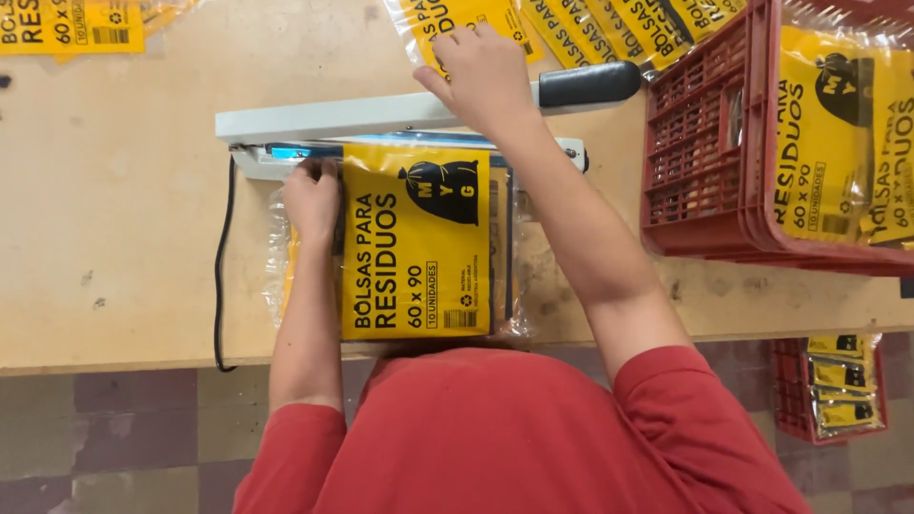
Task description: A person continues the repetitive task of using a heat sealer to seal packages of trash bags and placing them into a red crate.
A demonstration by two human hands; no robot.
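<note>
One heat sealer [400, 114] stood on the desk [114, 247], with one black cord [223, 266] at its left end. One yellow packet [416, 243] lay at the sealer. Two red crates were present: one on the desk [695, 143] and one on the floor [790, 400]. Several more yellow packets lay along the far edge; their exact number could not be determined.

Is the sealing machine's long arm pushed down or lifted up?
Down: the right hand presses the sealer arm onto the yellow packet.
</note>
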